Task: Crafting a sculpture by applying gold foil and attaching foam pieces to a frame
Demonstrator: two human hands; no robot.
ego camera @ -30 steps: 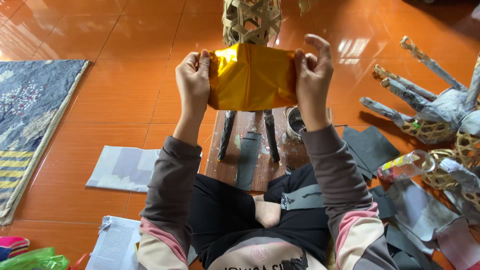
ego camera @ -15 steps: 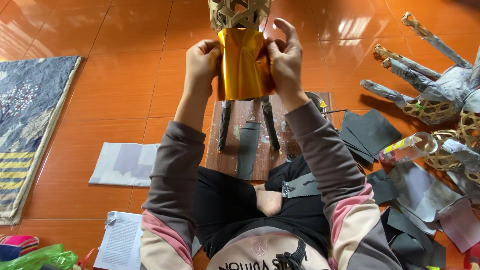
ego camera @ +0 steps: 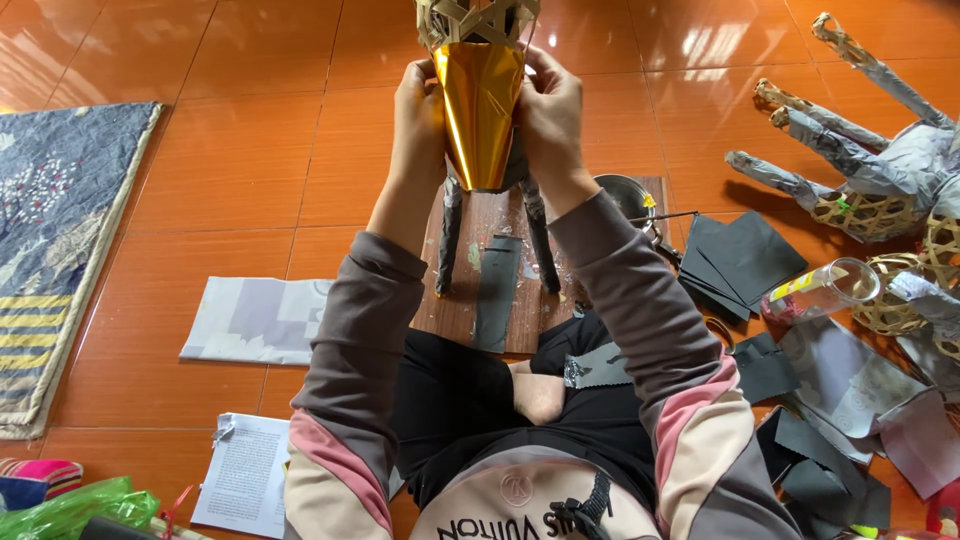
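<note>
A gold foil sheet, its long axis upright, is gripped between the closed left hand and right hand, pressed against the woven bamboo figure above the wooden board.

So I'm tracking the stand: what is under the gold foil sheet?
Under the gold foil sheet, two grey-wrapped legs reach down to a wooden board where a dark paper strip lies. The foil covers the woven frame's middle.

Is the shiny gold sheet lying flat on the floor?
No, the gold sheet is held up off the floor, wrapped around the woven figure, with the left hand and right hand pressing its sides.
</note>
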